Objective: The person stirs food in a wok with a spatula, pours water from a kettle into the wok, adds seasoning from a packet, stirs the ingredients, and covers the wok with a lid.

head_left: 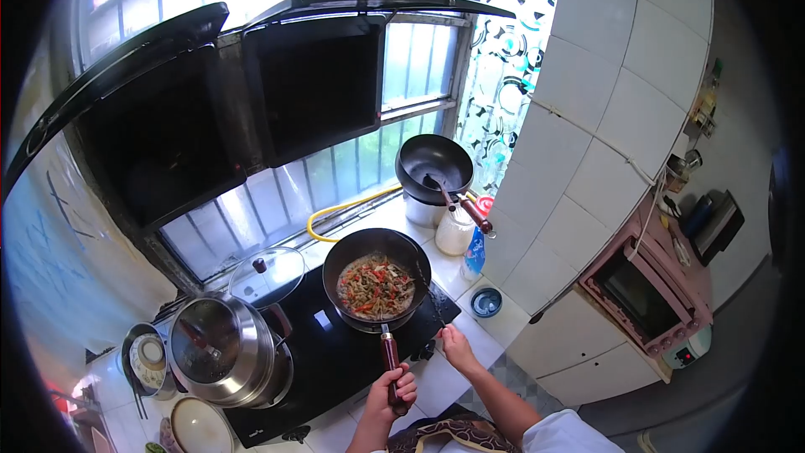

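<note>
A black wok (335,258) sits on the right side of the black gas stove (323,373), with shredded food and red pepper pieces (376,287) inside. Its brown handle (389,352) points toward me, and my left hand (392,390) is wrapped round it. To the right, near the stove's front right corner, my right hand (455,347) is closed on a thin dark utensil (436,302) that slants up toward the wok's right rim. The utensil's far end is hard to make out.
A steel steamer pot (214,352) stands on the left, beside a glass lid (281,273). Behind right are another black pan (436,159), a white jar (454,235) and a blue-labelled bottle (474,256). A small dark bowl (486,302) sits nearer. A pink oven (641,285) is far right.
</note>
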`<state>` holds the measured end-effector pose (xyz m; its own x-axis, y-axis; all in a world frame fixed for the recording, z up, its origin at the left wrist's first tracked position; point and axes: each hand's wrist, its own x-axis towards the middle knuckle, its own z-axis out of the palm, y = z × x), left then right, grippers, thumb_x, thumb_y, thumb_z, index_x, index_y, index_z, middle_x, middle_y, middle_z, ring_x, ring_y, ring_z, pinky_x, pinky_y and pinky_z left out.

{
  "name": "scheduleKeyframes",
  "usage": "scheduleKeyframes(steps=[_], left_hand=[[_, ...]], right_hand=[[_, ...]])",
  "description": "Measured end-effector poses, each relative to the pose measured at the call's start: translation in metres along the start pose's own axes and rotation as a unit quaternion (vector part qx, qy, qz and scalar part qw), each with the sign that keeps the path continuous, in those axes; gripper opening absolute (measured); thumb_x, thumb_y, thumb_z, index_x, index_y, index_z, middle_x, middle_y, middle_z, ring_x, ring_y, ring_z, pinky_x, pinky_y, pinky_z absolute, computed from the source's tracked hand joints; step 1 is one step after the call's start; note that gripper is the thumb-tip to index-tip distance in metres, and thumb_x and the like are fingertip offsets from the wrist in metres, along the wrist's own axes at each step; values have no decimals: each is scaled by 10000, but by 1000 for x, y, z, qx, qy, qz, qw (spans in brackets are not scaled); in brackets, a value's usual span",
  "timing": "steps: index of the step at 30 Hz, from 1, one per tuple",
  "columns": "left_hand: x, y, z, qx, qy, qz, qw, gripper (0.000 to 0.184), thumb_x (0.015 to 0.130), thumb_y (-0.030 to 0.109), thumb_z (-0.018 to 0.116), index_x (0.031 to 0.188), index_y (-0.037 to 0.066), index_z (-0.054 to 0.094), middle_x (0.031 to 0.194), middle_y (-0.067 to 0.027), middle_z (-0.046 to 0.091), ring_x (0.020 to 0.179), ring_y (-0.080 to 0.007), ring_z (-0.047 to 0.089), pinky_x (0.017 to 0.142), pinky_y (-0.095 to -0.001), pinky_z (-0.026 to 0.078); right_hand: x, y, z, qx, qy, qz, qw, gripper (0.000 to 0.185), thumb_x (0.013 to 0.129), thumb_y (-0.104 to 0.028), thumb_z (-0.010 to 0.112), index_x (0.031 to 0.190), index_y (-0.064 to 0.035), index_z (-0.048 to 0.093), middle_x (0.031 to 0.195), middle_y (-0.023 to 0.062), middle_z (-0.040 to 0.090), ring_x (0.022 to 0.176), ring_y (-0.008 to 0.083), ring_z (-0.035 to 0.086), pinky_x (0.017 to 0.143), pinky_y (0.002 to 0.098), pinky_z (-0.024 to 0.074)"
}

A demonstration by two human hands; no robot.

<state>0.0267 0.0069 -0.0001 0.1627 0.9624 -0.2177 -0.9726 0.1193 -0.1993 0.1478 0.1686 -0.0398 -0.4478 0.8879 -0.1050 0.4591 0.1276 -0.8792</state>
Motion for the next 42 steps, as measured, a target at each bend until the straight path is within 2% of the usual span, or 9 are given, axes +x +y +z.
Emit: scheduleKeyframes(steps=[6, 10, 22, 24, 25, 34, 36, 42], left_hand=[[2, -1, 1, 2, -7, 9, 1000, 127, 790, 102, 487, 903, 44, 479, 594, -14, 372, 464, -103, 375, 440, -245, 338], [2, -2, 0, -4, -18, 1, 1000, 115, 793, 113, 488, 887, 48, 492, 592, -8, 361, 469, -101, 359, 446, -236, 329], [0, 0, 0, -11, -19, 13, 1000, 141, 802, 120, 477, 909, 28, 476, 588, -15, 381, 451, -108, 387, 441, -240, 346], [-1, 0, -1, -9, -16, 23, 1000, 144, 801, 121, 477, 909, 25, 475, 586, -14, 381, 446, -109, 387, 437, -241, 345], [-1, 0, 0, -9, -15, 22, 1000, 144, 801, 121, 477, 909, 25, 475, 586, -14, 381, 446, -109, 387, 437, -241, 345], [-2, 1, 0, -16, -18, 14, 1000, 147, 797, 118, 480, 909, 24, 479, 584, -14, 381, 448, -108, 388, 439, -243, 344], [-2, 0, 2, -15, -19, 13, 1000, 148, 796, 117, 478, 911, 24, 479, 584, -14, 381, 452, -108, 388, 441, -243, 342], [-2, 1, 1, -15, -22, 10, 1000, 151, 797, 120, 476, 909, 19, 490, 585, -15, 384, 456, -109, 388, 445, -245, 343]], right_hand=[[1, -2, -1, 2, 3, -23, 1000, 299, 874, -260, 325, 779, -37, 500, 701, 158, 541, 699, 310, 541, 641, 376, 408], [6, 10, 2, -35, 35, -88, 995, 307, 876, -259, 311, 761, -38, 492, 704, 174, 537, 717, 342, 534, 643, 402, 405], [1, -3, -3, -61, 31, -63, 996, 291, 874, -252, 318, 780, -31, 482, 704, 195, 536, 718, 375, 529, 632, 416, 404], [-1, -4, -2, -40, 37, -54, 997, 292, 872, -249, 337, 752, -28, 485, 677, 165, 523, 685, 317, 528, 627, 369, 402], [-1, -4, -1, -40, 38, -53, 997, 292, 872, -249, 337, 752, -28, 485, 677, 165, 523, 685, 317, 528, 627, 369, 402], [-2, -5, -1, -63, 50, -62, 995, 293, 873, -250, 329, 754, -33, 484, 685, 179, 531, 692, 350, 530, 623, 397, 403], [-2, -6, -1, -69, 36, -55, 995, 258, 875, -249, 330, 800, -40, 462, 719, 203, 542, 734, 393, 527, 629, 442, 399], [-2, -3, -1, -63, 35, -63, 995, 265, 876, -257, 323, 800, -42, 459, 714, 201, 536, 728, 398, 520, 627, 441, 399]])
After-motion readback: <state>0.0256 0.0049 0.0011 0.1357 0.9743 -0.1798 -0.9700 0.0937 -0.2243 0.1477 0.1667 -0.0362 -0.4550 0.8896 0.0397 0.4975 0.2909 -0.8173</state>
